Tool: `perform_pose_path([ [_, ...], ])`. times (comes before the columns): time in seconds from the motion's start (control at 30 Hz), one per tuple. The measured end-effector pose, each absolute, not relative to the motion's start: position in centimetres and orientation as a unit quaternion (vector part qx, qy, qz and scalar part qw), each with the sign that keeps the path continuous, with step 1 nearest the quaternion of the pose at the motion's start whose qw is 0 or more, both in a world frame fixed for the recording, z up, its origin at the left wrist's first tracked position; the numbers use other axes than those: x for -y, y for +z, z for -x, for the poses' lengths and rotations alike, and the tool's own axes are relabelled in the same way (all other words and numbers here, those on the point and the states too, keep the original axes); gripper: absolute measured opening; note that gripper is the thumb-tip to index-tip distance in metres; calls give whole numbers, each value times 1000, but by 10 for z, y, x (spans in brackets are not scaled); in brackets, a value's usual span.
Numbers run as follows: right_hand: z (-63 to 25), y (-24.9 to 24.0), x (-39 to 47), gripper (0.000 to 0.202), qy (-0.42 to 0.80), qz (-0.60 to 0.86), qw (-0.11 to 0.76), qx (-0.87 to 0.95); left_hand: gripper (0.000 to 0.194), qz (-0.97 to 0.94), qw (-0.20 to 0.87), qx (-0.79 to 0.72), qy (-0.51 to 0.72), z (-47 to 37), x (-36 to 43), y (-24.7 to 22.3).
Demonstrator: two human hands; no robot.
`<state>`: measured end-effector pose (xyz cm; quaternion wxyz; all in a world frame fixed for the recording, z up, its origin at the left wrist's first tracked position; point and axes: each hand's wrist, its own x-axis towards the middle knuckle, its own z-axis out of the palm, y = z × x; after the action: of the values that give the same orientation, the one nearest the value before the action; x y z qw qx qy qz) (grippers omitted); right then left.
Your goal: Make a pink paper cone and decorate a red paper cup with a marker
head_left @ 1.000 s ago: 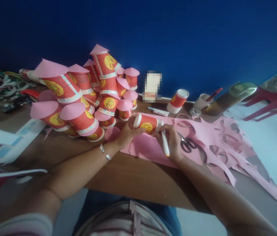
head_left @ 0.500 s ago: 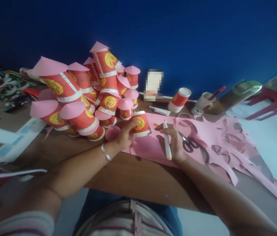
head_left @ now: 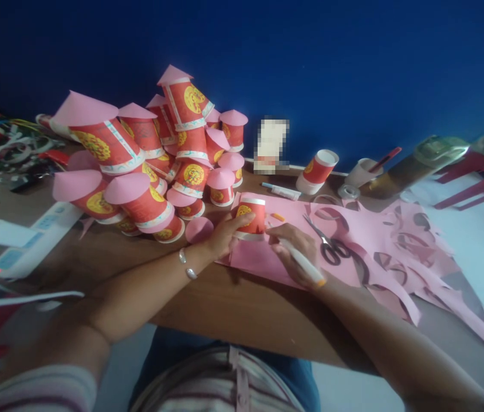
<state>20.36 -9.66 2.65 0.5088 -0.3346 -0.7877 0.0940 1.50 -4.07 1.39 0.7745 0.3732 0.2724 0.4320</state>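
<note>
My left hand [head_left: 223,233] grips a red paper cup [head_left: 255,217] with a yellow emblem and white bands at top and bottom. The cup is held over a pink paper sheet [head_left: 250,257]. In my right hand [head_left: 295,254] is a white marker [head_left: 304,264] with an orange end pointing back toward the wrist. Its front end is near the cup's right side; whether the tip touches cannot be made out. An orange marker cap [head_left: 278,217] lies just beyond my right fingers. Dark-handled scissors [head_left: 331,250] rest on the pink paper to the right.
Left of the cup stand several stacked red cups with pink cone tops [head_left: 132,194]. Behind are another marker [head_left: 282,191], a red cup [head_left: 317,171], a tape roll [head_left: 348,192] and a white cup [head_left: 362,173]. Pink paper scraps [head_left: 400,246] spread right. A power strip [head_left: 35,240] lies left.
My right hand has moved closer to the cup and turned the marker from upright to slanted, its front end toward the cup. The cup is now straighter and slightly further right.
</note>
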Motion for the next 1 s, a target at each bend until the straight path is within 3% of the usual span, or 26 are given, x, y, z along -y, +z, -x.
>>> perform_pose_path([
  [0.13,-198,39,112,28,139,358,472,794,44,-376,771,-271,436,-14,38,10],
  [0.3,-189,33,121,2,135,382,480,778,50,-364,770,-291,436,-13,38,9],
  [1.0,-195,19,112,15,64,343,488,800,41,-420,761,-250,427,-12,40,11],
])
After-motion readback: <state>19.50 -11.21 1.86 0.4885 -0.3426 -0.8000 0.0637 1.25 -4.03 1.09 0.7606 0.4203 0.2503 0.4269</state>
